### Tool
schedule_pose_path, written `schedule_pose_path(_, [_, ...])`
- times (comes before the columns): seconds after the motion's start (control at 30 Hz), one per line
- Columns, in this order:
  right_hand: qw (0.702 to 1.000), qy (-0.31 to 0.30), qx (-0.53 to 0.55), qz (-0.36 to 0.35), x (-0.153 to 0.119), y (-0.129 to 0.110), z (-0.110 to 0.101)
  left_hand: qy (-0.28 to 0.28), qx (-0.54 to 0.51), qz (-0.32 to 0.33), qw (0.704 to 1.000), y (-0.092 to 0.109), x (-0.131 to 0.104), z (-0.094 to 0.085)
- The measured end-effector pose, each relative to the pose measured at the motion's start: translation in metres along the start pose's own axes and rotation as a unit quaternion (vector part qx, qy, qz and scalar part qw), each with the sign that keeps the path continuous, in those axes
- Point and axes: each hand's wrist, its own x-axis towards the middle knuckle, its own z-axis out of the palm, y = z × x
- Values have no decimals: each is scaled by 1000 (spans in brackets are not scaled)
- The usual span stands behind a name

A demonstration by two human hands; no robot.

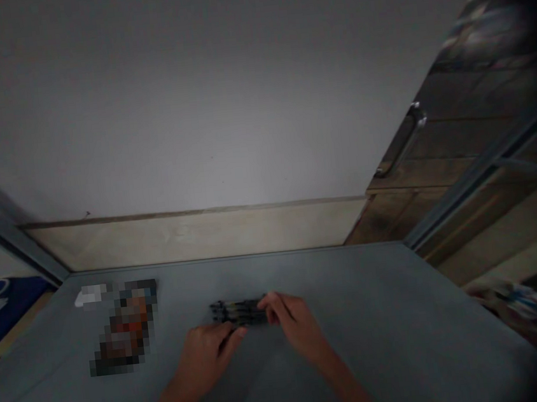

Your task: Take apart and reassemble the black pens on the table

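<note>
A small row of dark, slim pens (239, 307) lies side by side on the grey tabletop, their ends pointing left and right. Its details are blurred in the dim light. At the near edge of the row, my left hand (208, 353) has thumb and fingers closed on a pen. My right hand (293, 321) grips the right end of the pens, fingers bent around it and hiding that end.
To the left on the grey table (382, 323) lies a long, pixelated item (126, 331), beside a small white pixelated thing (91, 294). A pale wall (204, 137) rises behind the table. Metal frame bars (468, 186) stand at both sides, and a door handle (401, 145) is at right.
</note>
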Motion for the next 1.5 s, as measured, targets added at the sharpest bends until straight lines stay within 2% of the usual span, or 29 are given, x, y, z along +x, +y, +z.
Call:
schedule_pose_path(0.07, [992, 65, -107, 0, 7, 11, -14, 13, 13, -9, 1000, -1, 0, 1])
schedule_pose_path(0.13, [982, 93, -166, -11, 12, 24, -26, 25, 23, -17, 999, -2, 0, 1])
schedule_pose_path(0.3, [972, 35, -234, 5, 13, 43, -39, 50, 27, -25, 998, -5, 1, -4])
schedule_pose_path(0.5, [972, -17, -234, -11, 9, 38, -40, 68, 51, -30, 996, -9, 3, -5])
schedule_pose_path(0.67, [970, 18, -243, -11, 10, 37, -33, 78, 71, -6, 994, -6, 2, -1])
schedule_pose_path(0.73, [976, 47, -215, 5, 11, 34, -30, 74, 70, 4, 995, -5, 2, 0])
schedule_pose_path(0.8, [988, 55, -141, 12, 12, 27, -28, 70, 70, 10, 995, -3, 1, 0])
schedule_pose_path(0.9, [1000, 8, -10, 6, 11, 12, -23, 67, 75, 0, 995, -3, 2, -2])
schedule_pose_path(1.1, [988, -19, 154, 15, 5, -8, -7, 65, 79, -14, 995, -4, 4, -5])
schedule_pose_path(1.33, [985, 8, 174, 17, 4, -10, -5, 66, 75, -7, 995, -2, 3, -5])
schedule_pose_path(1.5, [986, -14, 164, 24, 4, -10, -4, 65, 80, -8, 995, -4, 3, -6])
